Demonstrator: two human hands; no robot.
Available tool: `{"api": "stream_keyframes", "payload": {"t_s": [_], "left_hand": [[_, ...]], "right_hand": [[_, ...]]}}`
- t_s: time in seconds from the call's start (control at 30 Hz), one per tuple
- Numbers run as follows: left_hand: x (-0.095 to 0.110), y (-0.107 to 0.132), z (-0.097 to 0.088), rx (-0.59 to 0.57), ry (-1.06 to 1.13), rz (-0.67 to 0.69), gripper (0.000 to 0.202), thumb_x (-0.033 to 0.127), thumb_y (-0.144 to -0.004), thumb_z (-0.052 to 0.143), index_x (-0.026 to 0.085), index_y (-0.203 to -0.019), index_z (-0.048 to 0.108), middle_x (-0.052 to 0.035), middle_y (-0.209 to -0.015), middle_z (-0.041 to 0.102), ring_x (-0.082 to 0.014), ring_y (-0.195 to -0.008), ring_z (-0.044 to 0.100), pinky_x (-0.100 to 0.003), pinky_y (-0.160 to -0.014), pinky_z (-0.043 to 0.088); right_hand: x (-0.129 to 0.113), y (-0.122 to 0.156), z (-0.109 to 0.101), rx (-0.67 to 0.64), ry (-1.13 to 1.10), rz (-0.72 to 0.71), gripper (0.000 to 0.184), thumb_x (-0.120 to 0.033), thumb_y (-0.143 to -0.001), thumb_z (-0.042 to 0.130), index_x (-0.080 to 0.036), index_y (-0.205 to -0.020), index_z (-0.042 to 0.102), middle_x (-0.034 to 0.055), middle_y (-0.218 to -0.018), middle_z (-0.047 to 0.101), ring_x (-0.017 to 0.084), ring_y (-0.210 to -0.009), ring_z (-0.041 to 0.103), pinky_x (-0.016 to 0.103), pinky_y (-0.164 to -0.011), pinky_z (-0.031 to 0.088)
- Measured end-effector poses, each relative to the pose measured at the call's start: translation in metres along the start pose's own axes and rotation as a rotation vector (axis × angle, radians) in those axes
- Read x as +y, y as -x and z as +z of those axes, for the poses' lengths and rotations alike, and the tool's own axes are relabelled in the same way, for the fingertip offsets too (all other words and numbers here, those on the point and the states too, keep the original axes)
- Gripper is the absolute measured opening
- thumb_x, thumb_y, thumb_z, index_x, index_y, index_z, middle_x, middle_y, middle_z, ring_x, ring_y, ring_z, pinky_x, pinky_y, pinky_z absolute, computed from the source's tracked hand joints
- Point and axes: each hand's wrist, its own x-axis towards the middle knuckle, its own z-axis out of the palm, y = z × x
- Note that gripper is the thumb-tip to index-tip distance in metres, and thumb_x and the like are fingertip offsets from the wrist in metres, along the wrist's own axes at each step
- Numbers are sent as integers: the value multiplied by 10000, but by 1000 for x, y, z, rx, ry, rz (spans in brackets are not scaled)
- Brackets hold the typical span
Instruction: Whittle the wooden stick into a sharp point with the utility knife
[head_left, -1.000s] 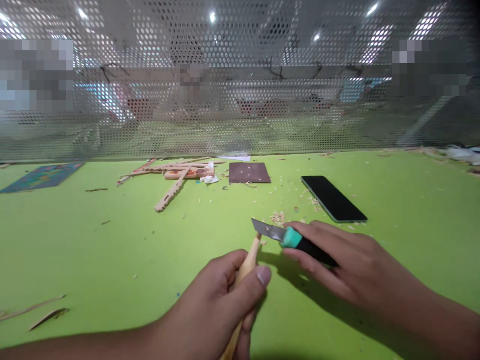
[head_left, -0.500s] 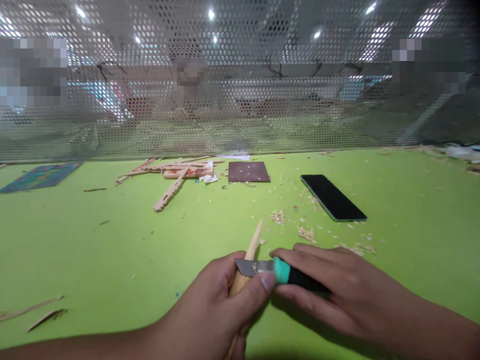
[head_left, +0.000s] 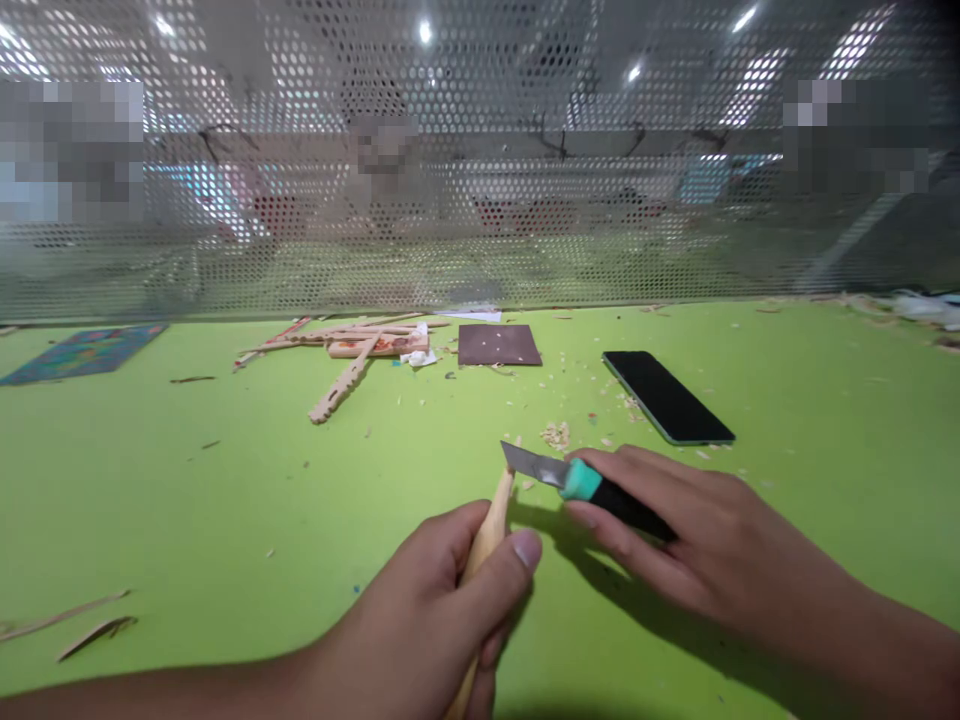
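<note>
A pale wooden stick (head_left: 489, 532), tapered toward its far end, is gripped in my left hand (head_left: 442, 605) and slants up and away from me. My left thumb lies along its right side; the lower part is mostly hidden by the fingers. My right hand (head_left: 697, 530) is closed round the black handle of a carving knife (head_left: 581, 480) with a teal collar. Its flat, slanted blade points left, right at the stick's thin tip. Small wood shavings (head_left: 556, 435) lie on the table just beyond the tip.
A smartphone (head_left: 667, 397) lies at the right. Farther back are a brown sandpaper sheet (head_left: 499, 345) and a pile of carved wooden sticks (head_left: 346, 380). Loose wood strips (head_left: 97, 636) rest at the left front. A perforated metal screen (head_left: 480, 230) borders the green table (head_left: 187, 520); blurred people are beyond it.
My right hand has moved the knife away from me along the stick, from beside my left thumb to the tip. The left hand has stayed nearly in place.
</note>
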Motion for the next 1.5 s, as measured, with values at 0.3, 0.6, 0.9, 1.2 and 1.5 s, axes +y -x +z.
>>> {"api": "stream_keyframes", "payload": {"t_s": [0.3, 0.6, 0.9, 1.2, 1.5], "left_hand": [[-5, -2, 4, 24, 8, 13, 489, 681, -973, 679, 213, -903, 560, 97, -586, 445, -73, -486, 363, -187, -454, 296], [-4, -2, 1, -37, 91, -21, 468, 676, -1000, 636, 235, -893, 522, 107, -575, 452, -54, -376, 365, -155, -367, 345], [-2, -2, 0, -52, 115, -36, 452, 645, -1025, 590, 227, -879, 502, 104, -576, 479, -44, -355, 416, -125, -357, 423], [4, 0, -4, -108, -73, -28, 468, 668, -956, 702, 226, -947, 547, 116, -559, 411, -66, -393, 371, -151, -373, 335], [19, 0, -7, -249, -60, 95, 463, 617, -965, 744, 184, -888, 598, 49, -723, 425, -106, -638, 311, -227, -548, 265]], "right_hand": [[-12, 0, 3, -168, -142, -63, 329, -396, -1175, 421, -187, -1251, 663, 114, -1047, 812, 247, -871, 799, 347, -693, 650], [-3, 0, 0, 8, 41, -1, 318, -381, -1175, 441, -169, -1338, 614, 133, -1127, 826, 272, -928, 823, 396, -764, 647], [-3, -1, 4, -52, -17, -25, 343, -385, -1177, 409, -159, -1278, 646, 150, -1085, 830, 271, -875, 820, 377, -687, 640], [-19, -1, -3, -244, -282, -56, 272, -363, -1153, 476, -187, -1155, 683, 101, -991, 806, 220, -798, 768, 318, -688, 594], [-20, -5, -6, -323, -426, -7, 185, -325, -1120, 544, -208, -1091, 685, 40, -867, 754, 183, -720, 712, 286, -645, 548]]}}
